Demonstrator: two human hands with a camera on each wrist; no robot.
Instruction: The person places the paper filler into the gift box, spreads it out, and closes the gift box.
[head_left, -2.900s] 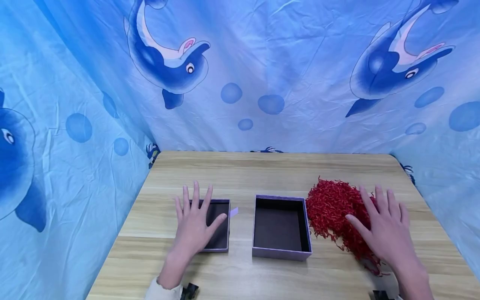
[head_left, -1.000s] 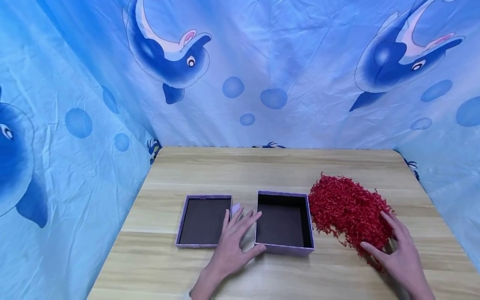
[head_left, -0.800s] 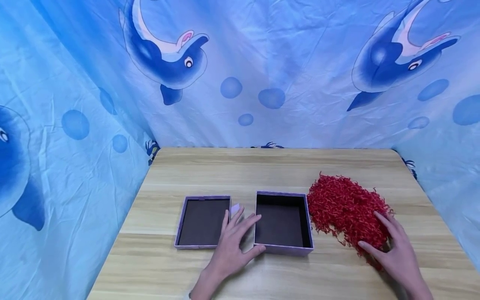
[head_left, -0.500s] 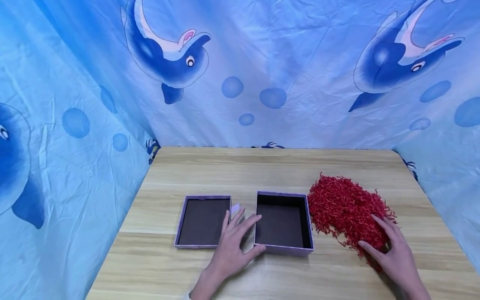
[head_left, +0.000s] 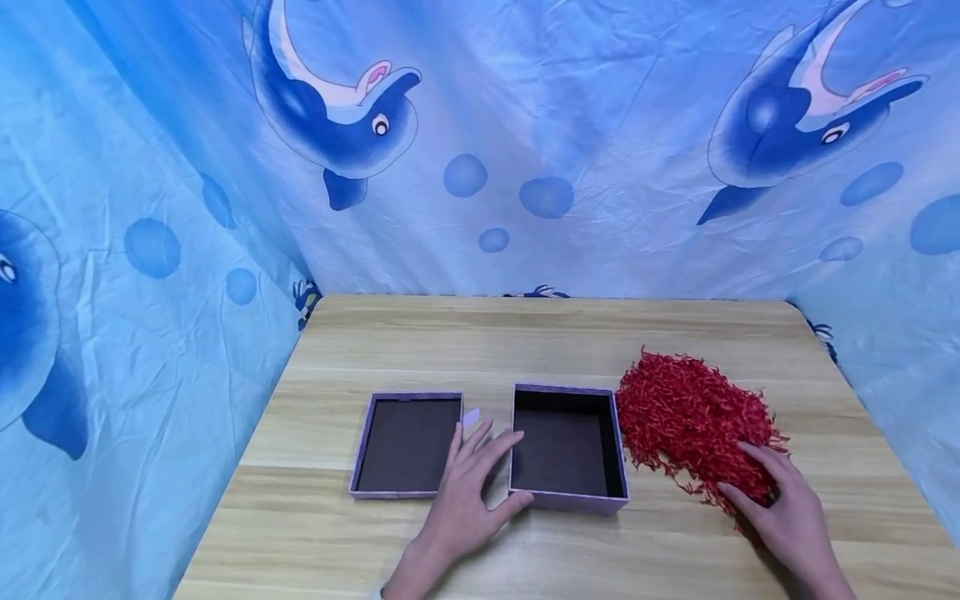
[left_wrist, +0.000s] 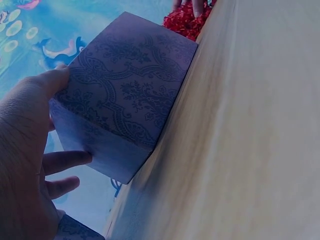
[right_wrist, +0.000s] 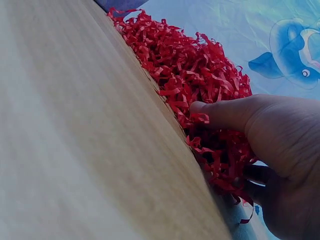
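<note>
My left hand [head_left: 465, 504] holds the near left corner of a purple patterned box [head_left: 562, 502], thumb at the front rim and index finger at the left rim. In the left wrist view the box's patterned front [left_wrist: 130, 80] shows, with fingers along its left side. The box is open at the top, with a dark inside. Around the near end of a heap of red shredded paper [head_left: 690, 408], my right hand [head_left: 787, 508] curls its thumb and fingers. The right wrist view shows the thumb pressed into red paper strips [right_wrist: 185, 65]; other fingertips are partly hidden.
A shallow purple lid [head_left: 405, 493] with a dark inside lies left of the box. A small lilac tab [head_left: 471, 417] sticks out beside it. All rest on a wooden table [head_left: 480, 342], with a blue dolphin-print curtain [head_left: 480, 125] behind.
From hovering spread over the table, my left hand moved right to the box and my right hand lowered to the red paper. Lately the right fingers have drawn closer together, gathering the paper.
</note>
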